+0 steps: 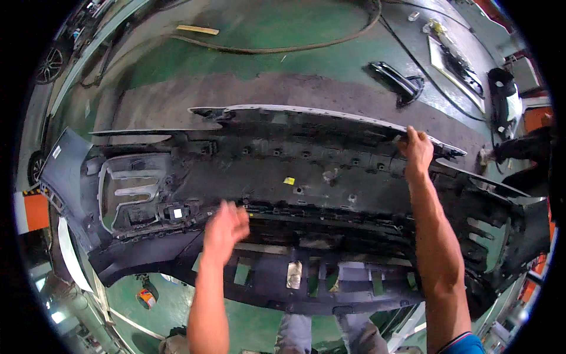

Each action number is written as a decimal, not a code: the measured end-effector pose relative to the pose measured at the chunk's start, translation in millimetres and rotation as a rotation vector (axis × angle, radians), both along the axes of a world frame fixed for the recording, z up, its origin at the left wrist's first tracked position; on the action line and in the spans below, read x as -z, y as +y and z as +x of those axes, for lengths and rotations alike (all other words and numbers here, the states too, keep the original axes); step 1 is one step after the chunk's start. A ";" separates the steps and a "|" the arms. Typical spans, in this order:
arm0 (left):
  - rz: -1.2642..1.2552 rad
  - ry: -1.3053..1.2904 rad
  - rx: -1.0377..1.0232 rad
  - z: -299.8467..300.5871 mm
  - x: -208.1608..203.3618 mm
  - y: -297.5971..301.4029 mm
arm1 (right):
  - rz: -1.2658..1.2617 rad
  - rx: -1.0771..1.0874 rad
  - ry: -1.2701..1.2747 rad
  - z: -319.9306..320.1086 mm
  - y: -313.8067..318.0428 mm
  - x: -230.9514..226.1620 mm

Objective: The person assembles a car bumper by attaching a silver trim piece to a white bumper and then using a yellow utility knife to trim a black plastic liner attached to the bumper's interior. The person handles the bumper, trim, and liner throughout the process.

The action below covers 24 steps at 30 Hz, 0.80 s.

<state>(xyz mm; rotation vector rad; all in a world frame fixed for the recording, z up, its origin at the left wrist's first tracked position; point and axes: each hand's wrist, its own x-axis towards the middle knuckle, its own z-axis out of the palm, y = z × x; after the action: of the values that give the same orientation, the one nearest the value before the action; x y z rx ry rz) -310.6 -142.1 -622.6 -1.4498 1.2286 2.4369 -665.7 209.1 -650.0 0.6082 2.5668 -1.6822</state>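
Observation:
A large black car bumper cover [247, 171] lies across the view with its inner side up. Along its far edge runs a long dark trim strip [330, 115] with a pale rim. My right hand [417, 148] reaches over the bumper and grips this strip near its right end, fingers closed on the edge. My left hand [227, 229] hovers over the near middle of the bumper, slightly blurred, its fingers apart and nothing visible in it. A small yellow label [289, 181] sits mid-bumper, and a white label [177, 213] is left of my left hand.
My legs [295, 333] stand at the bumper's near edge. On the green floor beyond lie a thick hose [265, 51], a wooden strip [198, 29] and a dark car part [401, 82]. A person's dark-clothed part [527, 147] shows at right. An orange-labelled container [145, 299] stands at lower left.

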 end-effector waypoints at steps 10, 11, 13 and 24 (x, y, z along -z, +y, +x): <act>0.072 -0.063 0.158 -232.1 -29.0 -58.3 | -0.195 0.141 0.077 67.6 13.8 -86.2; 0.063 -0.070 0.226 -240.2 -32.0 -57.1 | -0.212 0.135 0.089 73.0 12.1 -94.1; 0.002 -0.112 0.300 -255.3 -46.1 -44.5 | -0.229 0.154 0.095 87.2 16.9 -105.5; 0.211 -0.097 0.232 -267.6 -26.4 -38.4 | -0.312 0.201 0.075 122.2 23.6 -133.4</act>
<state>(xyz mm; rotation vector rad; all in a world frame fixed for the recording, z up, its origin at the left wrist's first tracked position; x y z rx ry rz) -578.2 -180.5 -596.1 -1.2741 1.0211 2.2379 -543.6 232.7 -516.6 0.8159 2.2792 -2.1486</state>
